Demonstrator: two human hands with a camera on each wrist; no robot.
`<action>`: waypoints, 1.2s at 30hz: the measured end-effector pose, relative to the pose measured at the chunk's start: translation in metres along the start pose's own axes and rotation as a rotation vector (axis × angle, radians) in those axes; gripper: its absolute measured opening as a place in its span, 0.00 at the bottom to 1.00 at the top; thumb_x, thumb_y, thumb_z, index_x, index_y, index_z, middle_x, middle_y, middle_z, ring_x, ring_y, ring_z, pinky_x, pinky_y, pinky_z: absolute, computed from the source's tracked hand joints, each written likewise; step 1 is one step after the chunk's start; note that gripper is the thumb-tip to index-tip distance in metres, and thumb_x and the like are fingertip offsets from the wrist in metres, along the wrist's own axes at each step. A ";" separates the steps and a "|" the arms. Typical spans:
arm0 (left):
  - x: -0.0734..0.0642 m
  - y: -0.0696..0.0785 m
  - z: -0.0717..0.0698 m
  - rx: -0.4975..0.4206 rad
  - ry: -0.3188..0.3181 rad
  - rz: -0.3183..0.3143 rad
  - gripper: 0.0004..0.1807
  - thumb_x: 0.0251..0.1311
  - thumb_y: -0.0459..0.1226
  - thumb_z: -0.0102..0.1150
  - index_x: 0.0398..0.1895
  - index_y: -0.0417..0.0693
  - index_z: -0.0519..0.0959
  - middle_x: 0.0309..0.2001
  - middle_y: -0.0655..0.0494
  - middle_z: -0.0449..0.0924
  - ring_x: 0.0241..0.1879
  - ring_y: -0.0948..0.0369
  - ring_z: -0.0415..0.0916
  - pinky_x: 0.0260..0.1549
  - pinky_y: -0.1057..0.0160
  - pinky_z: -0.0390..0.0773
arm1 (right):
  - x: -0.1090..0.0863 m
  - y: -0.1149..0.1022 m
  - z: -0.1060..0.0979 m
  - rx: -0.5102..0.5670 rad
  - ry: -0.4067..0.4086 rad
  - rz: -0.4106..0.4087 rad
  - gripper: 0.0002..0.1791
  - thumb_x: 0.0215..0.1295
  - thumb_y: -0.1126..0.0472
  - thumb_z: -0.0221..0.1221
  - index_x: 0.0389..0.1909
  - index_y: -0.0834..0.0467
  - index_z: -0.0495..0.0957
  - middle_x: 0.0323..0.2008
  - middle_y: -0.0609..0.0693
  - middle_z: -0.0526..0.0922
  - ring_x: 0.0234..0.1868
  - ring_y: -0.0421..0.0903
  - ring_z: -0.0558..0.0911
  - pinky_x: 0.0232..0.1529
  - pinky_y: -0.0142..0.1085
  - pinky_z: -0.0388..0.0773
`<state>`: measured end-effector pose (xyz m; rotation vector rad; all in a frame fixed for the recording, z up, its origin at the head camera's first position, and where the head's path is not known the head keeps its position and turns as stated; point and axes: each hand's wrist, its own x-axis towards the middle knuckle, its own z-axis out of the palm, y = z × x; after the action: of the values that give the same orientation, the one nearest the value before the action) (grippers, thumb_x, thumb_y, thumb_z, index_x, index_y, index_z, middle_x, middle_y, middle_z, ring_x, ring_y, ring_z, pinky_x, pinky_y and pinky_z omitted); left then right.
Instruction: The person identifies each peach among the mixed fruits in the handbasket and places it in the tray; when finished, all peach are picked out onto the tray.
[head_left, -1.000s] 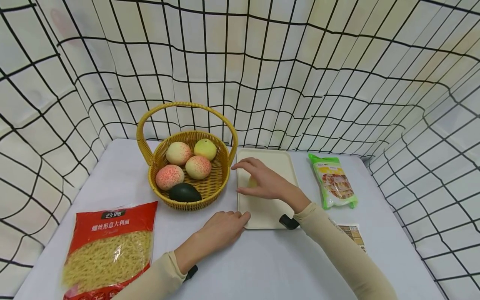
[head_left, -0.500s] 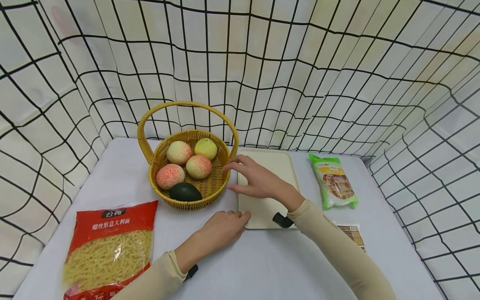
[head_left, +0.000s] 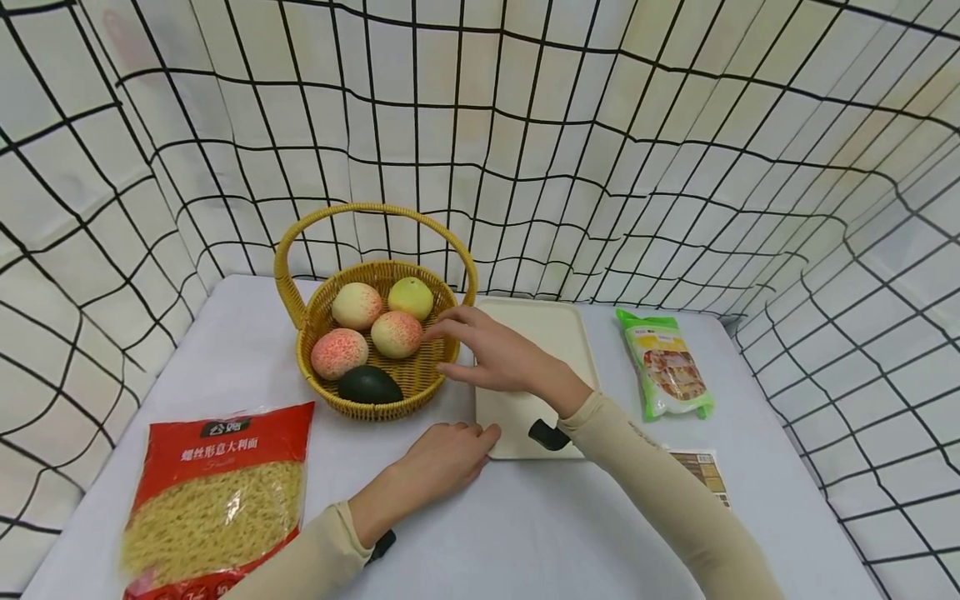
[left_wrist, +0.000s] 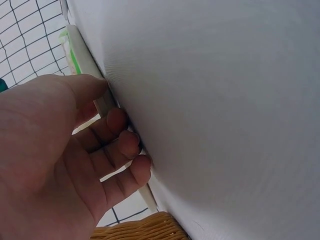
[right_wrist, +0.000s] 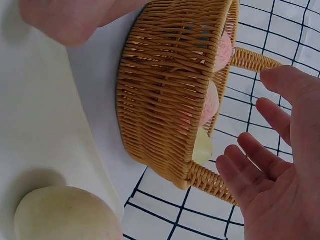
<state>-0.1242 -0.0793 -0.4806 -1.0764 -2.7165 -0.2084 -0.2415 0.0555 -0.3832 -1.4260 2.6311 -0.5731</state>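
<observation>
My right hand [head_left: 502, 354] reaches over the right rim of a yellow wicker basket [head_left: 392, 410], fingers spread and holding nothing. Its fingertips are right beside a pink-speckled peach [head_left: 396, 335]. Also in the basket lie two more peaches, a yellow-green round fruit [head_left: 410, 298] and a dark green avocado [head_left: 370, 385]. The left hand [head_left: 442, 458] rests on the table at the near left corner of a cream tray [head_left: 517, 429], fingers loosely bent. On the tray sits a pale peach [right_wrist: 67, 215], seen in the right wrist view and hidden behind the right hand in the head view.
The basket's tall handle [head_left: 375, 208] arches over the fruit. A red bag of spiral pasta [head_left: 225, 492] lies at the front left. To the right are a green food packet [head_left: 671, 367] and a printed card [head_left: 705, 471] partly under the right sleeve. Black netting surrounds the table.
My right hand has moved left from above the tray to over the basket's right rim, its fingers staying spread. The left hand has kept its place.
</observation>
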 end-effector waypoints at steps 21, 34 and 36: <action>0.001 -0.001 -0.001 0.001 -0.051 -0.019 0.15 0.68 0.40 0.69 0.53 0.48 0.79 0.32 0.57 0.84 0.28 0.58 0.83 0.23 0.61 0.77 | 0.054 -0.012 -0.002 -0.065 -0.058 -0.020 0.26 0.77 0.49 0.62 0.72 0.48 0.73 0.74 0.53 0.71 0.75 0.50 0.72 0.73 0.45 0.73; 0.001 0.001 0.000 0.019 -0.060 -0.013 0.16 0.68 0.42 0.69 0.54 0.48 0.79 0.33 0.57 0.85 0.29 0.59 0.82 0.25 0.62 0.78 | 0.070 -0.009 0.009 -0.047 -0.105 0.016 0.34 0.77 0.46 0.62 0.80 0.45 0.64 0.76 0.54 0.68 0.77 0.51 0.71 0.76 0.47 0.70; 0.001 0.001 0.000 0.017 -0.057 -0.012 0.16 0.68 0.42 0.69 0.55 0.48 0.79 0.34 0.57 0.85 0.29 0.59 0.82 0.25 0.62 0.78 | 0.073 -0.010 0.011 -0.056 -0.114 0.023 0.34 0.77 0.46 0.62 0.79 0.45 0.64 0.76 0.54 0.69 0.76 0.51 0.72 0.76 0.47 0.71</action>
<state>-0.1241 -0.0781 -0.4800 -1.0769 -2.7704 -0.1584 -0.2717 -0.0125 -0.3833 -1.3967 2.5904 -0.4053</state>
